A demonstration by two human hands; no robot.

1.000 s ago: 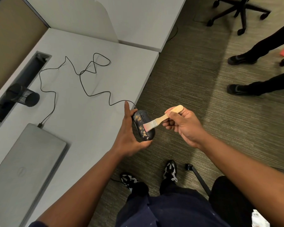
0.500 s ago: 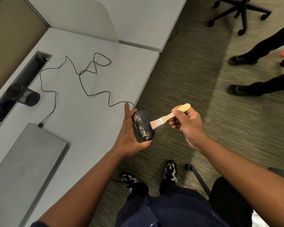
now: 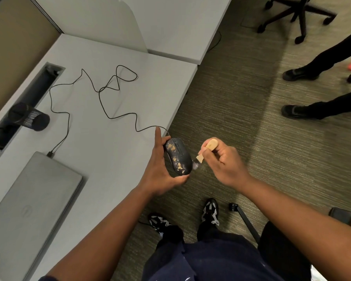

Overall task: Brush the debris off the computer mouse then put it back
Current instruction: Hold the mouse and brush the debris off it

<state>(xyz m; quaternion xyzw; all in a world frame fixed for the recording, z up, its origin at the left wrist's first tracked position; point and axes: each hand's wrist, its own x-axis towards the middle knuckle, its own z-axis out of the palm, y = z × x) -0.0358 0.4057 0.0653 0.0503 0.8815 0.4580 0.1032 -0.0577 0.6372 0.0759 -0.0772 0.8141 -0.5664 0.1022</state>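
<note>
A black wired computer mouse with tan debris patches on its top is held just past the desk's right edge, over the carpet. My left hand grips it from the left and underneath, forefinger stretched out along its side. My right hand grips a small wooden-handled brush. The brush's bristle end is blurred and touches the mouse's lower right side. The mouse's black cable runs in loops across the grey desk to the laptop.
A closed grey laptop lies at the desk's near left. A black mesh cup lies on its side by the cable slot. An office chair base and another person's legs are on the carpet to the right.
My right hand has swung the brush down along the mouse's right side; the handle now points up and away. The mouse stays in my left hand, and debris is still on it.
</note>
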